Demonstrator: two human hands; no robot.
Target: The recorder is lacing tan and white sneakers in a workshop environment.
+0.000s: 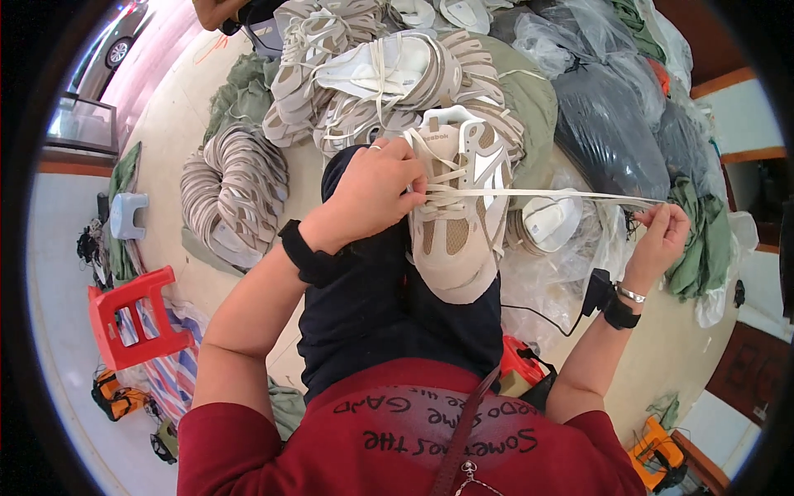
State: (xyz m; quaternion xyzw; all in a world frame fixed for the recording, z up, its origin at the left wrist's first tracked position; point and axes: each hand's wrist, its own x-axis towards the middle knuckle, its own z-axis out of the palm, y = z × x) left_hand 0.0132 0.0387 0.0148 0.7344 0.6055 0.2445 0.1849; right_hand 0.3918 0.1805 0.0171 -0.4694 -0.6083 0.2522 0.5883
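The beige-and-white sneaker [455, 248] rested on my dark trousers [356, 331], its toe pointing toward me and its tongue standing up at the far end. At its left edge, beside the lacing, my left hand [376, 186] lay with its fingers curled and the thumb near the forefinger; I could not tell exactly what those fingertips were clamped on, since part of the grip was hidden. Well out to the right of the sneaker, my right hand [664, 231] had thumb and fingers pressed together on the end of a cream lace [546, 193], which ran straight and nearly level from the sneaker's eyelets across to my grip. I wore a black band [306, 256] on the left wrist and a silver bracelet [631, 295] on the right. Just beyond the sneaker sat a heap of similar shoes [331, 66], some strung with laces. Left of it, on the floor, a curved stack of shoe uppers [256, 182] stood, and farther left were a pale blue stool [128, 211] and a tipped red stool [105, 331]. Right of the sneaker, on its far side, lay bulging grey plastic bags [612, 124].
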